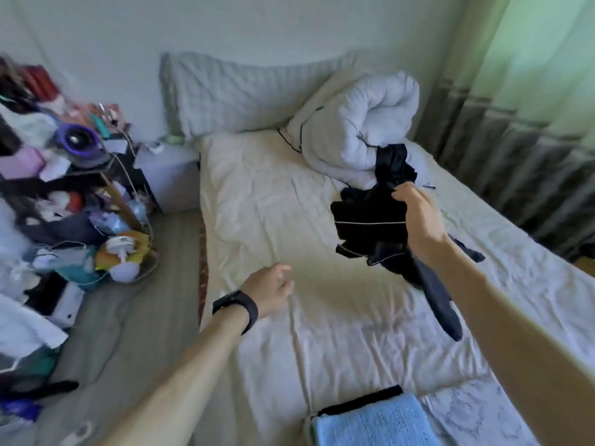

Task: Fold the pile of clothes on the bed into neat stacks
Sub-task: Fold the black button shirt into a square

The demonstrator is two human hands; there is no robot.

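A dark garment (367, 226) with white piping is being grasped by the right grip (418, 217) over the bed (257, 194), just beside a rolled white duvet (363, 123). The left grip (270, 289) is being held released, loosely curled, grasping nothing.

I see a plain pale wall (257, 24) behind the bed (257, 204), which is covered with a wrinkled cream sheet. On the right hangs a green curtain (541, 43) with daylight glowing through it. A small white cabinet (170, 178) stands just beside the bed on the left. Next to it is a cluttered wooden shelf (64, 162) on the grey floor (135, 317).
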